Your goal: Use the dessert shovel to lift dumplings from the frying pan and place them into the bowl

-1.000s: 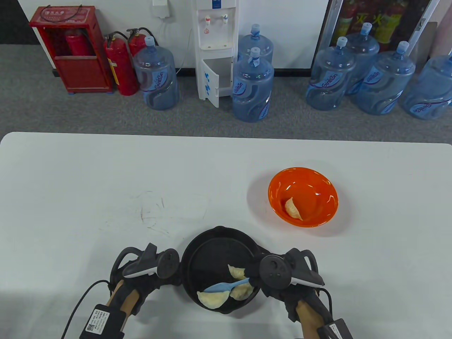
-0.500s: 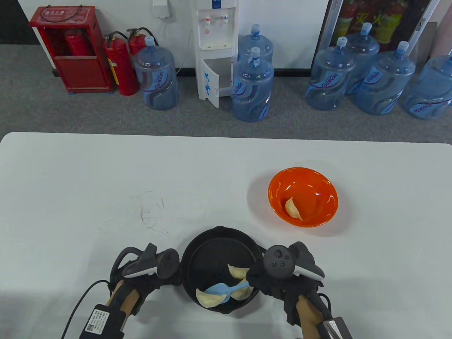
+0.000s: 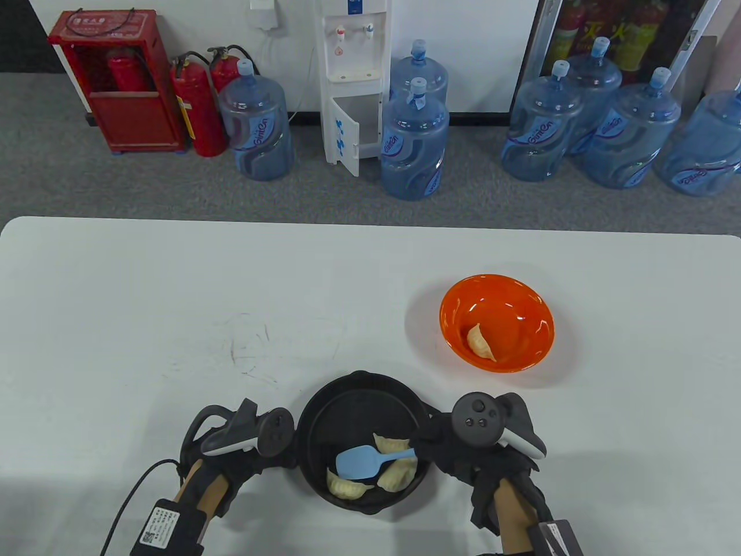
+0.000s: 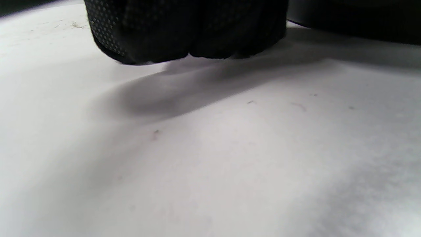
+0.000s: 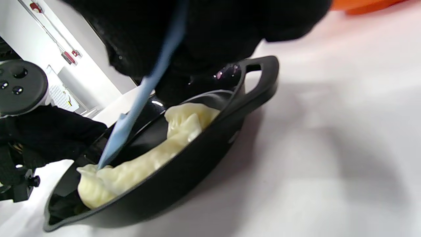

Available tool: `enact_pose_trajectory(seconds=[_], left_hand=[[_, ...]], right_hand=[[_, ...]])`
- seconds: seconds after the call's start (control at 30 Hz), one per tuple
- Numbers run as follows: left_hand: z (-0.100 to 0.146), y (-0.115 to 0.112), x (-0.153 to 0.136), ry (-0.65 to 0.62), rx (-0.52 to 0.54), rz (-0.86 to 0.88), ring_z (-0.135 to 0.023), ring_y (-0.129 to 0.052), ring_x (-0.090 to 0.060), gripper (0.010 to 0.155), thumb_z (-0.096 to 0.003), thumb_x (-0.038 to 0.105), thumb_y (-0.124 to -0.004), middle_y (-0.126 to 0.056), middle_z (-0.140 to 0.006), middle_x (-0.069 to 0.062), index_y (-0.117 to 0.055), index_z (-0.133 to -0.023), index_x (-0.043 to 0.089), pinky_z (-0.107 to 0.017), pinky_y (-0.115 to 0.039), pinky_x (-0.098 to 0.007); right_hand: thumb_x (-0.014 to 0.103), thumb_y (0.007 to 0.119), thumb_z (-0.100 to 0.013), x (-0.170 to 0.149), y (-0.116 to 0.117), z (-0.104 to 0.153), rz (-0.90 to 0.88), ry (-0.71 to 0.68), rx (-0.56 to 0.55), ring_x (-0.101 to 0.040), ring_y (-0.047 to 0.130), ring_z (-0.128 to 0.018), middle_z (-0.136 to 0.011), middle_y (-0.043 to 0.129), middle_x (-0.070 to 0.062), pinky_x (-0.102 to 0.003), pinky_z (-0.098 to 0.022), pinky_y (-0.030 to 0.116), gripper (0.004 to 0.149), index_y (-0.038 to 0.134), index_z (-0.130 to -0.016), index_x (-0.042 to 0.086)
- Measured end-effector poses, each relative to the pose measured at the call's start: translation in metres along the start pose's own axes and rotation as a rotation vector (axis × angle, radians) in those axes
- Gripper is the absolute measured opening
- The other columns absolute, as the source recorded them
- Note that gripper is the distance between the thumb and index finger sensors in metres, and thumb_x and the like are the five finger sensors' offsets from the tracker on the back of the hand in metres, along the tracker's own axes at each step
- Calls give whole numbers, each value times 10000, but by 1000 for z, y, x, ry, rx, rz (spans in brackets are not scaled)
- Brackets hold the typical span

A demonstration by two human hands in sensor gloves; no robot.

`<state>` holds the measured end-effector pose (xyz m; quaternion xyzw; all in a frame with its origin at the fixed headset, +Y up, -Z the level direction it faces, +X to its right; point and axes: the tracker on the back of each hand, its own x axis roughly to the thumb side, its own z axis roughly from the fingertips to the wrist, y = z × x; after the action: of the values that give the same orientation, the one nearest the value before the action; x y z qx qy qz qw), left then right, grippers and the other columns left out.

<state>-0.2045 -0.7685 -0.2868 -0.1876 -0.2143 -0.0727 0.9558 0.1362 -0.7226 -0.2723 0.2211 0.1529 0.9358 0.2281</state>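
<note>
Black frying pan (image 3: 363, 405) with three dumplings (image 3: 347, 489), orange bowl (image 3: 496, 289) with one; right-hand fingers (image 3: 425, 449) gripping blue shovel (image 3: 362, 463); left fingers' state unclear

Glossy orange bowl (image 3: 496, 322) — matt black frying pan (image 3: 363, 405) — smooth white table (image 3: 173, 301).

A high camera looks down and forward across the white table (image 3: 173, 278) toward the far wall. The left wrist camera skims the tabletop, gloved fingers (image 4: 184, 29) filling its upper edge. The right wrist camera, tilted, sits close beside the frying pan (image 5: 184, 174), shared with the overhead view.
</note>
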Motion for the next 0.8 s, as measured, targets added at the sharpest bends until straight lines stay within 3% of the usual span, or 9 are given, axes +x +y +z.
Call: enact_pose_trajectory(seconds=[0.8], left_hand=[[0,0,0,1,0,0,-379,-966,-160,618,-334,659,-586,-908,-537,43,-803,-754,261,-679,-762,-511]], right_hand=[[386,803,-573,18,6,-1,195,-21,-42,-170,922,-478,-811,914,-69,-393,-384,839,384,920,-904,232]])
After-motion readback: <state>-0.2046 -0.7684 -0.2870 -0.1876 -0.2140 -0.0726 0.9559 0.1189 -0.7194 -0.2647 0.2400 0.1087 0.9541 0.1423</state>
